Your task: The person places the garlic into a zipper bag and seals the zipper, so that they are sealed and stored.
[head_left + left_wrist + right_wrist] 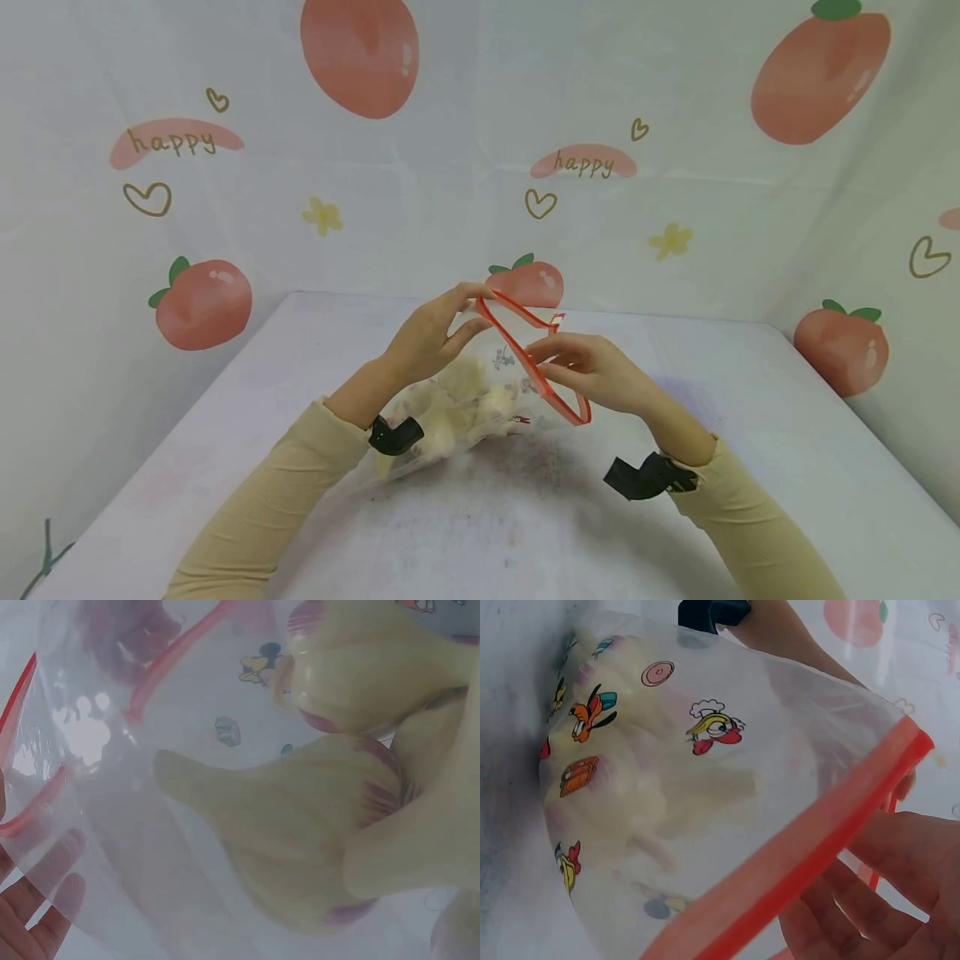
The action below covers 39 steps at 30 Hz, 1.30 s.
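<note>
A clear zip bag (517, 354) with a red zip edge and cartoon prints leans on the table, its mouth spread apart toward the right. Several cream garlic bulbs (285, 832) with purple streaks lie inside, blurred through the plastic in the right wrist view. My left hand (435, 329) pinches the upper corner of the red edge between thumb and fingers. At the near side of the mouth, my right hand (592, 367) holds the red rim; its fingertips are partly hidden behind the strip in the right wrist view (885, 892).
A white table (480, 533) with faint dark specks spreads around the bag. Behind it hangs a pale backdrop (450, 183) printed with red fruit, hearts and flowers. Black straps (397, 436) sit at both wrists.
</note>
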### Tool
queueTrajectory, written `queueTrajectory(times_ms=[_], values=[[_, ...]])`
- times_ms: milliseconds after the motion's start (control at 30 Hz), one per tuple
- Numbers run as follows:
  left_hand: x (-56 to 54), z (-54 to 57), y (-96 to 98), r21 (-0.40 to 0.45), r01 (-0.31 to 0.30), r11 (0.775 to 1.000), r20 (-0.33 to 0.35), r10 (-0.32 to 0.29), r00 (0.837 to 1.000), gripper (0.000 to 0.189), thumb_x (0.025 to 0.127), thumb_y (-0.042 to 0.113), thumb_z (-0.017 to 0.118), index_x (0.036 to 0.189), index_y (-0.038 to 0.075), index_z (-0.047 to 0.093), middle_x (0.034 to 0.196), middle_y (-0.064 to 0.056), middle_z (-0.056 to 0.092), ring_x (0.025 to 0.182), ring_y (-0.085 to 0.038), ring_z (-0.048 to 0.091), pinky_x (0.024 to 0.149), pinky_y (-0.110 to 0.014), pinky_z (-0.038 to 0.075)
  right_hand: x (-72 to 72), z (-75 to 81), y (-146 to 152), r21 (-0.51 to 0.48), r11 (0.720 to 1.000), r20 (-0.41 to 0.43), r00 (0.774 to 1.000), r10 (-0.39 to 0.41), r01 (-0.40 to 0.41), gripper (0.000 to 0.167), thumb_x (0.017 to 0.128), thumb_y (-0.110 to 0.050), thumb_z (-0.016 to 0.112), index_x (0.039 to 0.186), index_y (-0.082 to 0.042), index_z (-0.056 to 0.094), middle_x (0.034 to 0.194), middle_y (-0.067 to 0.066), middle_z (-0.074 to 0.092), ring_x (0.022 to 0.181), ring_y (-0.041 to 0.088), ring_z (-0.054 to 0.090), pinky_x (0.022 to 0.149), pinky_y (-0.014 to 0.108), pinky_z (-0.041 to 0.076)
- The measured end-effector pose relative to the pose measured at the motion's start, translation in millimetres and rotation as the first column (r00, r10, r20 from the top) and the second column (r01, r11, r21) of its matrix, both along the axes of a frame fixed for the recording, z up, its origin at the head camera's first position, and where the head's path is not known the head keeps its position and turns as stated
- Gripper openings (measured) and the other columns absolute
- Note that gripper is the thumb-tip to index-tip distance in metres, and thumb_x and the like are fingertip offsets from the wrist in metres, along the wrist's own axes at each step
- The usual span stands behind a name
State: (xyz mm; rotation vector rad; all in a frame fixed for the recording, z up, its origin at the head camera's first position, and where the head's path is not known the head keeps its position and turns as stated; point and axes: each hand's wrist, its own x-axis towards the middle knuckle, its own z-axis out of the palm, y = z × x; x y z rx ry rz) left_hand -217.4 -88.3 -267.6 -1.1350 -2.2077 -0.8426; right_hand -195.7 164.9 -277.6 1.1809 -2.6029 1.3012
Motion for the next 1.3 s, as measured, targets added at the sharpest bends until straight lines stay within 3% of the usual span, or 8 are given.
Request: queueTrajectory(times_ms=[167,300,400,633,767,1067,1300], values=[[0.0,-1.0,0.0,0.0,-0.005,1.0,0.003,0.005,1.0,0.045,0.093,0.042,0.042,0.122,0.008,0.046,0.114,-0.014,0.063,0.101,-0.035,0.066,0.08,-0.043,0.054,-0.3,0.9,7.1,0.007,0.998,-0.051,0.997,-0.065,0.065,0.023,0.089,-0.008,0.062,0.111,-0.005,0.064,0.106,0.012,0.069,0.092,0.016,0.068,0.082,0.025,0.053],[0.7,-0.8,1.2,-0.005,-0.013,1.0,-0.003,0.013,1.0,0.035,0.092,0.023,0.057,0.122,0.008,0.047,0.114,-0.015,0.063,0.101,-0.034,0.066,0.078,-0.042,0.054,-0.7,1.7,14.2,0.007,0.993,-0.084,0.989,-0.12,0.121,0.022,0.089,-0.009,0.063,0.111,-0.007,0.065,0.105,0.009,0.069,0.092,0.012,0.066,0.083,0.023,0.052],[1.7,-0.6,1.8,-0.007,-0.018,1.0,-0.002,0.018,1.0,0.037,0.088,0.012,0.063,0.122,0.007,0.047,0.116,-0.015,0.063,0.101,-0.034,0.066,0.079,-0.043,0.054,-1.7,2.9,19.1,-0.016,0.988,-0.089,0.984,-0.153,0.152,0.022,0.089,-0.008,0.062,0.11,-0.005,0.065,0.103,0.011,0.069,0.089,0.007,0.066,0.08,0.021,0.053],[4.5,-1.4,2.6,-0.007,-0.002,1.0,-0.005,0.002,1.0,0.036,0.092,0.021,0.058,0.123,0.007,0.047,0.119,-0.015,0.062,0.102,-0.033,0.065,0.08,-0.042,0.054,-6.6,4.3,27.9,-0.022,0.961,-0.072,0.958,-0.277,0.276,0.026,0.091,-0.009,0.059,0.117,-0.004,0.06,0.101,0.016,0.068,0.08,-0.003,0.063,0.073,0.02,0.052],[6.4,-2.5,4.3,0.004,0.024,1.0,-0.028,-0.024,0.999,0.037,0.09,0.016,0.062,0.122,0.006,0.049,0.117,-0.012,0.062,0.102,-0.032,0.066,0.081,-0.04,0.054,-9.5,2.0,30.4,-0.012,0.947,-0.065,0.945,-0.322,0.322,0.03,0.092,-0.011,0.059,0.121,-0.005,0.058,0.102,0.016,0.068,0.079,-0.004,0.062,0.072,0.02,0.051],[10.5,-6.5,10.3,-0.018,0.061,0.998,-0.063,-0.062,0.996,0.039,0.087,0.01,0.065,0.123,0.006,0.05,0.116,-0.009,0.062,0.096,-0.021,0.064,0.078,-0.033,0.053,-14.4,-7.3,29.1,0.01,0.97,-0.041,0.969,-0.244,0.245,0.03,0.093,-0.007,0.055,0.123,-0.003,0.056,0.105,0.019,0.067,0.085,0.018,0.067,0.075,0.028,0.054],[17.3,-8.6,18.2,-0.028,0.134,0.991,-0.083,-0.136,0.987,0.04,0.085,0.012,0.067,0.123,0.007,0.054,0.117,-0.004,0.061,0.106,-0.016,0.061,0.09,-0.028,0.05,-18.7,-12.4,29.8,0.033,0.965,-0.037,0.965,-0.259,0.26,0.027,0.095,-0.007,0.052,0.12,0.002,0.058,0.105,0.019,0.067,0.089,0.028,0.067,0.077,0.028,0.055]])
